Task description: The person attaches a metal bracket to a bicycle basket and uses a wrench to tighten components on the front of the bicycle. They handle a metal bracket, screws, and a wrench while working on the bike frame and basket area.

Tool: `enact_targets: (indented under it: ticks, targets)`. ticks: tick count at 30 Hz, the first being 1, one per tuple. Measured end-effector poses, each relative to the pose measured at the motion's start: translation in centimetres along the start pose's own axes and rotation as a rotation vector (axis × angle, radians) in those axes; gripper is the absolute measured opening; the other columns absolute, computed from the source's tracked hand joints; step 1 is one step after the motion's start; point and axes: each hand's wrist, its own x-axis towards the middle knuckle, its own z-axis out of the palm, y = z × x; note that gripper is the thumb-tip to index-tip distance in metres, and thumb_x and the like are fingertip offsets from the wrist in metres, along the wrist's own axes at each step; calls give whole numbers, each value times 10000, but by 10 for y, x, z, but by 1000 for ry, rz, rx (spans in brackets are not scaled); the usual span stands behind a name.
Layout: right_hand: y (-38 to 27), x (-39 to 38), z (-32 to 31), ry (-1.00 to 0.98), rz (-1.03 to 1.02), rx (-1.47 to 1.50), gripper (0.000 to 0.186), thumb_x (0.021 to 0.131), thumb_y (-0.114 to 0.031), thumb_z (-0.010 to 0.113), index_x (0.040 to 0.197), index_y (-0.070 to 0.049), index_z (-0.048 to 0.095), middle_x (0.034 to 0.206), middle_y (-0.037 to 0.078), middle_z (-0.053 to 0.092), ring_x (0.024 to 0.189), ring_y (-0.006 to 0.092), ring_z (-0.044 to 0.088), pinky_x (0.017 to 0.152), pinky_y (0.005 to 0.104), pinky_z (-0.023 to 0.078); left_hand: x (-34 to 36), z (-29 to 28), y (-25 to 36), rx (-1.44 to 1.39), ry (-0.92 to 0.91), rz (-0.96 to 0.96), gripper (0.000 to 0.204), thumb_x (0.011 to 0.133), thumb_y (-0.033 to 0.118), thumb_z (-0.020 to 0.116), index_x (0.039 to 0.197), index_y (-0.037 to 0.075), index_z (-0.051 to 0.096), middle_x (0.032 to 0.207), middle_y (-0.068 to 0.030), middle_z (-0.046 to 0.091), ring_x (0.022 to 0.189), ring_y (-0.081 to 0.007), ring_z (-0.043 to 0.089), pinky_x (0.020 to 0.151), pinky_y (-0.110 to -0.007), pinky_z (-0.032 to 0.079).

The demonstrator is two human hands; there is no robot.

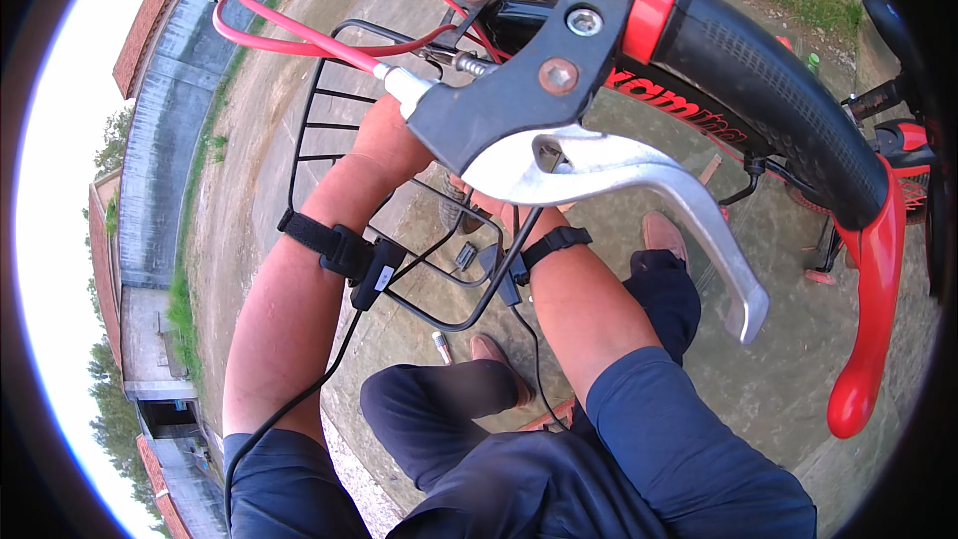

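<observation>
A bicycle's brake lever (649, 162), silver on a dark bracket, fills the upper middle, close in front of me. Its black handlebar grip (788, 90) curves off to the right. Beyond the lever is a black wire basket (305, 125). My left hand (391, 143) reaches in at the basket, its fingers hidden behind the lever bracket. My right hand (496, 206) is lower and farther right, mostly covered by the lever and the basket wires. What either hand holds, if anything, does not show. Black straps with small dark boxes and cables sit around both wrists.
Red cables (299, 32) loop at the upper left. A red curved part (864, 359) hangs down from the grip at the right. On the concrete floor by my shoes lies a small light-ended tool (442, 345). Parts of another red-and-black bicycle (906, 145) stand at the right edge.
</observation>
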Motion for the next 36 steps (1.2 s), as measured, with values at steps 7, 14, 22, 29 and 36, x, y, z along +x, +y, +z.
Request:
enact_targets:
  ticks: [7,14,22,29,36]
  targets:
    - [1,-3,11,59,-4,-35,254,950,-295,636,1109,-98,623,985,47,675,863,153,639,750,288,523,2,1,0,33,22,8,238,724,199,720,920,63,721,819,-90,675,797,-261,652,730,-342,501]
    - [2,1,-7,-13,-49,-111,224,977,-289,597,1076,-91,629,958,36,682,883,146,652,768,291,527,6,-3,3,-4,-36,-47,263,725,230,729,921,55,718,816,-93,669,797,-258,652,729,-335,495]
    - [1,-5,21,271,-44,-216,213,982,-285,572,1053,-88,609,968,37,663,867,144,620,743,301,505,3,-3,4,-34,-41,-53,101,815,103,616,898,61,655,896,-153,696,854,-333,679,732,-399,559]
    - [10,0,39,626,0,-303,195,998,-281,504,1029,-99,565,968,60,621,826,205,570,677,369,470,0,13,-13,-65,-48,-37,277,757,230,731,958,41,700,846,-87,658,808,-239,647,751,-323,511]
    - [8,7,2,445,-57,-323,207,996,-299,493,1024,-109,569,947,59,620,812,225,567,645,390,467,3,2,-4,-50,-11,26,116,823,105,606,914,59,661,906,-157,695,853,-331,682,722,-396,563]
